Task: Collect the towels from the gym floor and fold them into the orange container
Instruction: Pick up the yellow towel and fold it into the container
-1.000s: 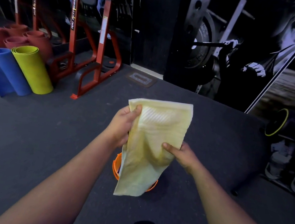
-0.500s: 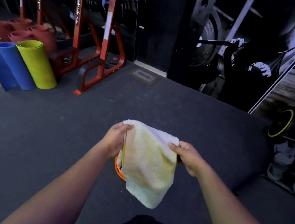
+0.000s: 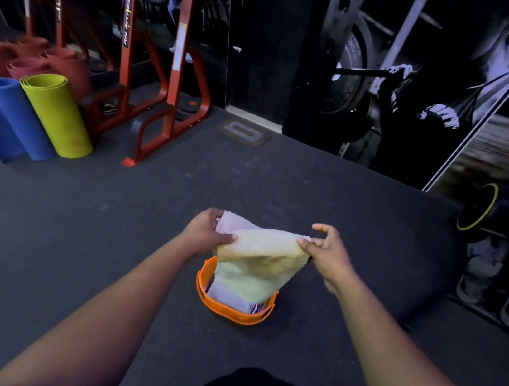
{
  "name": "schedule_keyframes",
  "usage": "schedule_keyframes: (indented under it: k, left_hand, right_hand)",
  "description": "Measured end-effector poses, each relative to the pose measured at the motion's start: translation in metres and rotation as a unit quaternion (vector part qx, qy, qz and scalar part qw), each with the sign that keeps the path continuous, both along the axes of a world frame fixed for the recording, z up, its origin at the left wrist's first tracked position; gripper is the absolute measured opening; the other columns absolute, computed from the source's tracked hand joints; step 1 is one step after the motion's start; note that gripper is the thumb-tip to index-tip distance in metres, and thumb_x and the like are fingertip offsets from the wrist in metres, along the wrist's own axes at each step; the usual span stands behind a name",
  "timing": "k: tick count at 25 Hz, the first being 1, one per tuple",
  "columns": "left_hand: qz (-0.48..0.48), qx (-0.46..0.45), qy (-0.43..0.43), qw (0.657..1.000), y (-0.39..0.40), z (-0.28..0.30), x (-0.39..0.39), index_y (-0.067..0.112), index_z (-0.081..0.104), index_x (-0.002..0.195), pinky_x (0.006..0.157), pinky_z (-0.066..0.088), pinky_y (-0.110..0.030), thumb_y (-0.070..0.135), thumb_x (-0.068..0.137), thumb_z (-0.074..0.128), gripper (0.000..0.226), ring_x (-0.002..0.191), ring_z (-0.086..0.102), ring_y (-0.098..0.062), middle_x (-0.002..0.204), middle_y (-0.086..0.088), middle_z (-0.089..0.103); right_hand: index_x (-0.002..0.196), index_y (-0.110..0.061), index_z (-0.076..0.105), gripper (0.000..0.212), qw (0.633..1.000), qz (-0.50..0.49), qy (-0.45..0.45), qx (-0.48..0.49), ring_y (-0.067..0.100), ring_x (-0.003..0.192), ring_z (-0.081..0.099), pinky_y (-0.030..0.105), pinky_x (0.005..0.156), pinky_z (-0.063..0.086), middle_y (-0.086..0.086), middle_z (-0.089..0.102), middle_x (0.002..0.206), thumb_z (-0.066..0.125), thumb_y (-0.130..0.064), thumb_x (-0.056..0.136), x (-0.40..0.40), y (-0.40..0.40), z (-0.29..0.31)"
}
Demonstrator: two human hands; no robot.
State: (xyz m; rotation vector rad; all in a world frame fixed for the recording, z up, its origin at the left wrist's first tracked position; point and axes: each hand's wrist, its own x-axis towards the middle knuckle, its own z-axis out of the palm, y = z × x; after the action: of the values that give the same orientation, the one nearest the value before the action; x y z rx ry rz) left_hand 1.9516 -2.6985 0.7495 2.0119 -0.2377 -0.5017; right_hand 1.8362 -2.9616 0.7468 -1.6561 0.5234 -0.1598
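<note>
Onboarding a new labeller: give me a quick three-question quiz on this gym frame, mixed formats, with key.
1. True or false: both hands hold the pale yellow ribbed towel.
2. Where does the towel's lower end hang? A) on the green rolled mat B) into the round orange plastic container C) flat on the floor
3. Fill in: the container already holds ____ cloth.

Key: 1 true: left hand and right hand each have a grip on an upper end. 2 B. 3 folded pale (white-lilac).
</note>
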Motion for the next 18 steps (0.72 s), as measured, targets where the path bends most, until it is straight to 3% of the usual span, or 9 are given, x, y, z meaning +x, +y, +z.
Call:
schedule_keyframes:
  k: [1,3,6,8,11,14,18]
  left_hand:
    - [0.006,0.072,-0.049,0.996,0.0,0.003,0.002,0.012,0.063,0.121,0.083,0.059,-0.042,0.044,0.064,0.09,0.071,0.098,0.07,-0.022,0.109,-0.004,0.073]
    - [0.067,0.08,-0.085,0.991,-0.003,0.012,0.001,0.019,0.057,0.126,0.09,0.055,-0.039,0.034,0.074,0.09,0.064,0.101,0.063,-0.02,0.109,-0.002,0.065]
    - [0.125,-0.117,0.012,0.985,-0.009,0.019,0.001,0.02,0.045,0.138,0.09,0.057,-0.04,0.018,0.082,0.086,0.069,0.102,0.065,-0.022,0.119,-0.011,0.063]
    - [0.082,-0.192,0.08,0.975,-0.007,0.015,-0.001,0.02,0.04,0.143,0.079,0.058,-0.034,0.0,0.083,0.081,0.074,0.098,0.069,-0.022,0.119,-0.014,0.066]
    - [-0.035,-0.104,0.011,0.994,-0.006,0.016,0.0,0.02,0.047,0.145,0.09,0.057,-0.036,-0.007,0.083,0.077,0.074,0.1,0.067,-0.021,0.113,-0.012,0.07]
    - [-0.041,0.037,-0.113,0.992,-0.007,0.017,0.004,0.021,0.057,0.141,0.099,0.052,-0.037,0.008,0.082,0.082,0.065,0.112,0.064,-0.019,0.127,-0.005,0.067]
    - [-0.01,0.191,-0.175,0.966,-0.004,0.017,0.005,0.024,0.064,0.127,0.088,0.052,-0.037,0.034,0.08,0.083,0.052,0.111,0.063,-0.023,0.12,0.0,0.067]
  right_hand:
    - [0.129,-0.015,0.047,0.047,1.0,-0.014,-0.017,0.01,0.019,0.089,0.068,0.03,0.075,0.052,0.018,0.072,0.106,0.074,-0.01,0.091,0.001,0.001,0.002]
    - [0.13,-0.013,0.05,0.042,0.999,-0.021,-0.037,0.027,0.017,0.087,0.068,0.028,0.074,0.052,0.017,0.072,0.105,0.07,-0.007,0.094,0.002,0.005,0.007]
    - [0.127,-0.009,0.059,0.035,0.998,0.01,-0.048,0.029,0.013,0.083,0.068,0.024,0.071,0.056,0.01,0.072,0.098,0.066,0.001,0.094,-0.002,0.002,0.013]
    - [0.127,-0.011,0.063,0.04,0.997,0.018,-0.039,0.066,0.015,0.089,0.069,0.03,0.076,0.059,0.011,0.072,0.104,0.067,0.004,0.091,-0.006,-0.003,0.012]
    - [0.125,-0.013,0.067,0.035,0.992,0.045,0.015,0.121,0.01,0.08,0.069,0.028,0.066,0.058,0.009,0.073,0.105,0.07,-0.004,0.091,-0.012,-0.005,0.011]
    - [0.121,-0.01,0.07,0.032,0.996,0.045,0.028,0.076,0.012,0.083,0.071,0.031,0.073,0.057,0.01,0.076,0.107,0.072,-0.002,0.09,-0.015,-0.005,0.006]
    - [0.119,-0.01,0.071,0.039,0.999,0.008,-0.049,-0.001,0.013,0.086,0.073,0.026,0.075,0.06,0.009,0.076,0.102,0.073,0.008,0.084,-0.012,0.001,0.009]
